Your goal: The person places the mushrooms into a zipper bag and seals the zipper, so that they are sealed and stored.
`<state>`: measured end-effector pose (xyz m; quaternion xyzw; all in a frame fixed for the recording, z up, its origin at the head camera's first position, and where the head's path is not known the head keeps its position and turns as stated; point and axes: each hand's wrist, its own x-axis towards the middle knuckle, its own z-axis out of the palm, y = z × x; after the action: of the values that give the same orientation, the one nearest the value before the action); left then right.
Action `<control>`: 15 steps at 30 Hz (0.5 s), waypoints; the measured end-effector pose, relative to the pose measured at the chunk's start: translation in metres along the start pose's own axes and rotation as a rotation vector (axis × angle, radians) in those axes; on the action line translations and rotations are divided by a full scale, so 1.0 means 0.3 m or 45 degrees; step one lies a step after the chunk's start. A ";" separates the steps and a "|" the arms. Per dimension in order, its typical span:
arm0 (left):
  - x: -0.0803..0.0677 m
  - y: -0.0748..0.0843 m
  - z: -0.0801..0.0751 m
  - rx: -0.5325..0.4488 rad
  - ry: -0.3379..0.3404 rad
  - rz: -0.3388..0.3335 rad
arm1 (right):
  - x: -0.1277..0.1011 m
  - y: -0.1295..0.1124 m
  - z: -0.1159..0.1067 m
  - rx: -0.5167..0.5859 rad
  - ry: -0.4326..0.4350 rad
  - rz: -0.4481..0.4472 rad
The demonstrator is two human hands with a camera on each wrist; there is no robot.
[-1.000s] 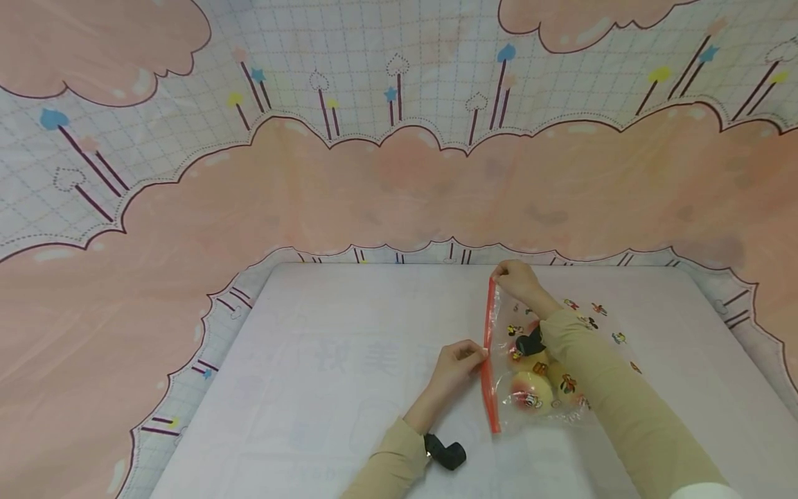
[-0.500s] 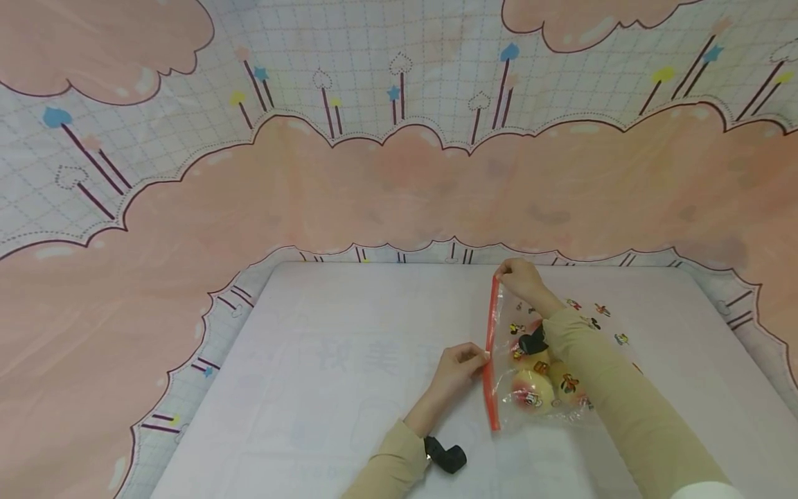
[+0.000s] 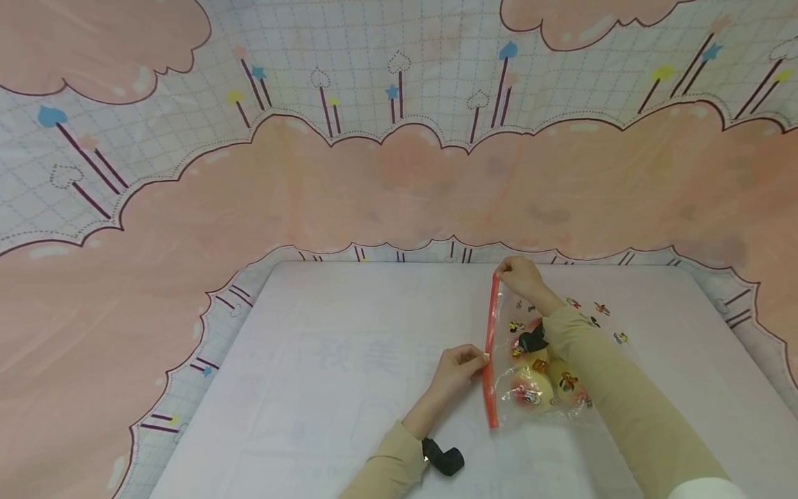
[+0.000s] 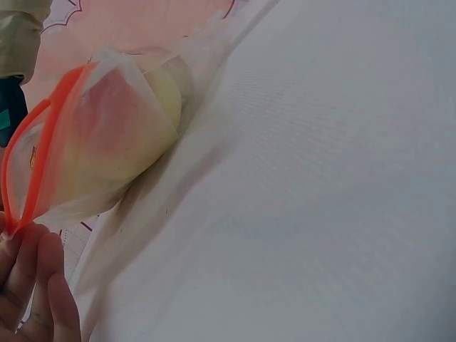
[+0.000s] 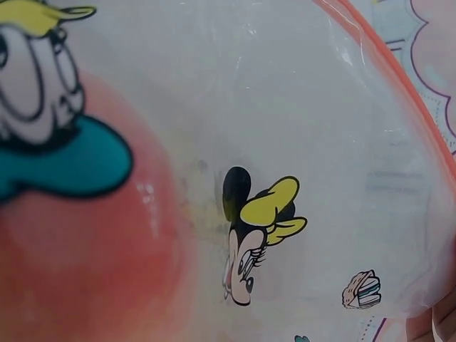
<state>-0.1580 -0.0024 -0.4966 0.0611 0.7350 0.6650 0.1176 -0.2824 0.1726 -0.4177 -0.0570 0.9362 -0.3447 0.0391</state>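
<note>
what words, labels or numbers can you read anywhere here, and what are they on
None can be read for certain.
Table cover: faint large characters show through near its middle, too pale and blurred to quote.
Zip bag: only cartoon character prints, no lettering; its orange seal strip is plain.
Backdrop: clouds, stars and hearts, no text.

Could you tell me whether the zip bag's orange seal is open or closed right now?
Open, at least partly: in the left wrist view the orange seal splits into two strips with a gap, by the left hand.

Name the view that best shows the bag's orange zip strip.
Head view: the whole orange zip strip runs between both hands. The left wrist view shows only one looped end; the right wrist view catches a short blurred piece.
</note>
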 end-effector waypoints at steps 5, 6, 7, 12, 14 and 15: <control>-0.009 0.012 -0.004 0.009 -0.005 -0.002 | 0.003 0.003 0.000 -0.003 0.003 -0.010; -0.014 0.019 -0.006 0.008 -0.005 -0.003 | 0.003 0.003 0.000 -0.005 0.006 -0.013; -0.017 0.024 -0.006 0.009 -0.006 -0.003 | 0.004 0.004 0.001 -0.007 0.008 -0.016; -0.051 0.080 -0.012 0.001 -0.018 0.019 | 0.007 0.006 0.003 -0.007 0.016 -0.023; -0.054 0.085 -0.012 0.009 -0.025 0.022 | 0.007 0.005 0.003 -0.004 0.016 -0.025; -0.054 0.084 -0.011 0.013 -0.028 0.021 | 0.007 0.005 0.002 -0.002 0.017 -0.023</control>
<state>-0.1449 -0.0070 -0.4698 0.0749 0.7364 0.6616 0.1198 -0.2847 0.1731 -0.4192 -0.0632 0.9361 -0.3447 0.0298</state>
